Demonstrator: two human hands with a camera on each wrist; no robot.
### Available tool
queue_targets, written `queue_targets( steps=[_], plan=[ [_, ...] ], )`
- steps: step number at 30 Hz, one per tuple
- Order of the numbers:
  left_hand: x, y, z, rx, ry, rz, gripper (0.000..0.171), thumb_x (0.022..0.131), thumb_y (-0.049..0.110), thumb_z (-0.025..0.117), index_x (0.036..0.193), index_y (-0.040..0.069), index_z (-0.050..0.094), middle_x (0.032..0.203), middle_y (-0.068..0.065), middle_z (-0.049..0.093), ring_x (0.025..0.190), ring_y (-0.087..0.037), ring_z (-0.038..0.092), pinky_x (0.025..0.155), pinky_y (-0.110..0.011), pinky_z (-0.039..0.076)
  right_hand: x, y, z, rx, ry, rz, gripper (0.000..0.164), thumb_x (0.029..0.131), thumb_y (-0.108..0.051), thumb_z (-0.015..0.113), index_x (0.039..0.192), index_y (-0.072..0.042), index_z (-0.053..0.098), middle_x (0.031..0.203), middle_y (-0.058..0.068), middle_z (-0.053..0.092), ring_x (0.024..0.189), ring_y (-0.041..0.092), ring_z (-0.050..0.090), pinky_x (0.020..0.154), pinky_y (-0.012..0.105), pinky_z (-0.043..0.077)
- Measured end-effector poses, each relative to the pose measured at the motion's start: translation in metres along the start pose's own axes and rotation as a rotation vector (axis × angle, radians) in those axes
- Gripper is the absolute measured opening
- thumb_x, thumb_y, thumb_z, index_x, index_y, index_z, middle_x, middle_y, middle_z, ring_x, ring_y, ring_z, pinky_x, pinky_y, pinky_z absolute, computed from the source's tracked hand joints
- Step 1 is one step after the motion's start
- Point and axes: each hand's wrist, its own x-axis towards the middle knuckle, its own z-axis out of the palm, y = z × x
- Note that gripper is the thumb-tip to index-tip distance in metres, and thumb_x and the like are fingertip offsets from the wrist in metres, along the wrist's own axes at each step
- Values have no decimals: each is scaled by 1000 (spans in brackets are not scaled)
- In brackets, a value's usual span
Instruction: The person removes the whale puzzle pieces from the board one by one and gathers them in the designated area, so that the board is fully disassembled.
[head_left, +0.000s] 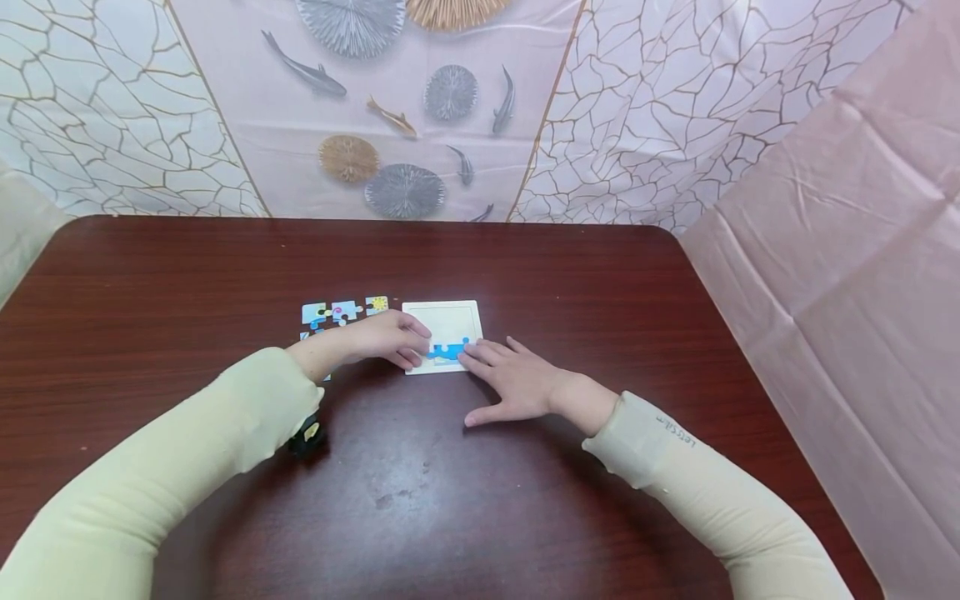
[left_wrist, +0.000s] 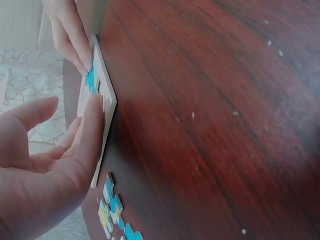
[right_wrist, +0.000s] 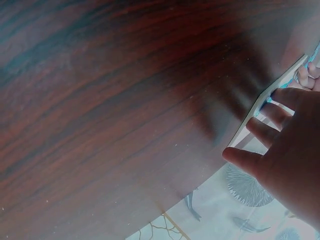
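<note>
A square cream puzzle tray lies on the table, with joined blue jigsaw pieces along its near side. My left hand reaches over the tray's left part, its fingertips at the left end of the blue pieces. In the left wrist view, the left thumb stands apart from the index finger, which lies along the tray's near rim. My right hand is spread, thumb out to the side, its fingertips resting at the tray's right rim and the blue piece there. The left forearm and hand partly hide the loose puzzle pieces.
A piece with a yellow sun lies among several loose pieces left of the tray. The dark red wooden table ends at a patterned cloth behind. A small black object shows below the left cuff.
</note>
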Motion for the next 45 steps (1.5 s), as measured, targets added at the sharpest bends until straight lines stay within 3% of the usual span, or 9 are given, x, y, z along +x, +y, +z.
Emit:
queue_targets(
  steps=[6, 12, 16, 23, 30, 36, 45],
  plan=[
    [0, 4, 3, 19, 6, -5, 38, 93, 13, 53, 124, -9, 52, 103, -17, 64, 75, -9, 62, 77, -27, 57, 0, 2, -4, 17, -13, -5, 88, 82, -69, 47, 148, -15, 27, 154, 3, 26, 144, 24, 19, 115, 56, 17],
    [4, 3, 4, 21, 10, -12, 35, 93, 14, 54, 120, -8, 57, 93, -10, 64, 71, -7, 60, 74, -25, 57, 0, 5, -9, 106, -2, -17, 83, 85, -63, 50, 146, -11, 31, 150, 5, 33, 142, 23, 25, 115, 56, 16],
    [5, 2, 4, 23, 7, -12, 36, 93, 14, 54, 121, -8, 56, 95, -11, 65, 72, -7, 61, 75, -26, 57, 0, 7, -11, 157, 1, -19, 81, 86, -60, 51, 145, -8, 32, 148, 6, 35, 140, 23, 28, 117, 51, 17],
    [3, 2, 4, 43, 3, -18, 37, 94, 14, 53, 123, -8, 54, 104, -17, 64, 74, -8, 61, 78, -28, 57, -1, 9, -10, 222, 3, 0, 81, 86, -58, 53, 147, -9, 29, 151, 9, 28, 140, 26, 29, 114, 40, 30],
    [3, 4, 5, 70, 9, -25, 36, 94, 15, 53, 122, -7, 55, 109, -20, 64, 75, -8, 62, 78, -27, 57, -5, 15, -5, 98, 18, 26, 86, 86, -63, 48, 149, -11, 23, 156, 8, 19, 145, 28, 12, 117, 51, 13],
    [3, 4, 5, 64, 21, -25, 35, 94, 14, 53, 121, -7, 57, 108, -20, 65, 72, -7, 61, 75, -26, 57, -5, 16, -4, 58, -11, 58, 87, 85, -67, 46, 150, -15, 20, 157, 1, 17, 146, 24, 9, 117, 55, 9],
    [10, 2, 4, 69, 35, 25, 31, 90, 8, 55, 116, -11, 59, 84, -12, 68, 67, -7, 61, 72, -27, 58, -2, 16, -3, 48, -41, 79, 89, 84, -69, 45, 150, -17, 17, 157, -2, 14, 146, 21, 9, 117, 53, 9]
  ],
)
